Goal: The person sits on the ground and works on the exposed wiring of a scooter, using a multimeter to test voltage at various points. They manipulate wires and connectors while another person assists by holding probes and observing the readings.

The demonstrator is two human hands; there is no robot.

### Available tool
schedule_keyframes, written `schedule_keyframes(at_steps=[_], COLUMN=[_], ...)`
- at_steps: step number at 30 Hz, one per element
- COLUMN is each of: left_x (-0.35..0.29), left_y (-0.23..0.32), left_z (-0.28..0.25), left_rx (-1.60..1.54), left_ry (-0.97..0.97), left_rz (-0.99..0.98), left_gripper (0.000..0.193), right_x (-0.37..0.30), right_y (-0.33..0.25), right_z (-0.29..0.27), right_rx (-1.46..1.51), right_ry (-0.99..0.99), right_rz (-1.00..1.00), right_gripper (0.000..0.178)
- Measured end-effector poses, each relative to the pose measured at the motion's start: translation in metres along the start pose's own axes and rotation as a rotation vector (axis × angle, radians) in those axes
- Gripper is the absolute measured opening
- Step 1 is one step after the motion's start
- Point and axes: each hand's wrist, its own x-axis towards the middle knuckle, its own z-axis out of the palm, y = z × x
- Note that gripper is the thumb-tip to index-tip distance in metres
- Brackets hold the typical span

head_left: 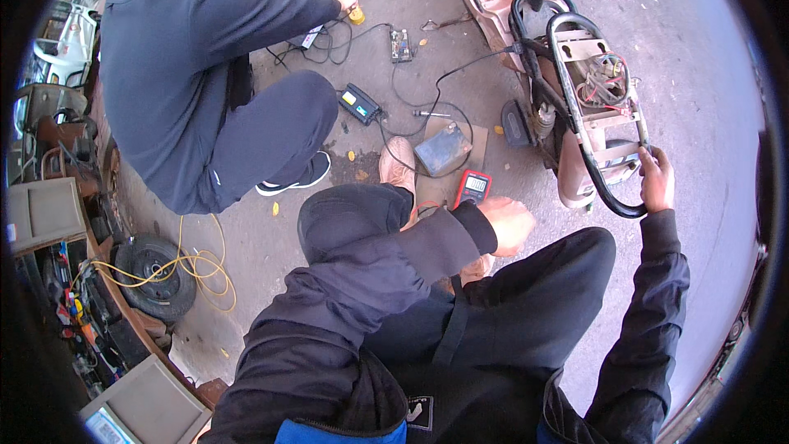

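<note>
Black grab rail (593, 166) in right-hand fingers (655, 182) (wrapped tight), left hand (508, 224) loosely curled beside red multimeter (472, 187).

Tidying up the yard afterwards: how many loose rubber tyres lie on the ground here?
1: a black rubber tyre lies at lower left under yellow cable; others may be hidden.

Red multimeter (472, 187) on the ground – small grey screen lit – beside left hand (509, 224)
</note>
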Motion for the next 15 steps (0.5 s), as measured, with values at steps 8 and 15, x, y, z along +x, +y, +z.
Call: schedule_keyframes(at_steps=[8, 15], left_x=[0.004, 0.002], left_y=[0.004, 0.007], left_z=[-0.009, -0.013], left_rx=[0.005, 0.014], left_ry=[-0.175, -0.160], left_rz=[-0.044, -0.037], left_gripper=[0.026, 0.023], right_x=[-0.003, -0.002], right_y=[-0.009, -0.008], right_z=[-0.003, -0.004], right_rx=[-0.008, 0.012], right_ry=[-0.025, -0.025], right_rz=[0.034, 0.057], right_gripper=[0.042, 0.041])
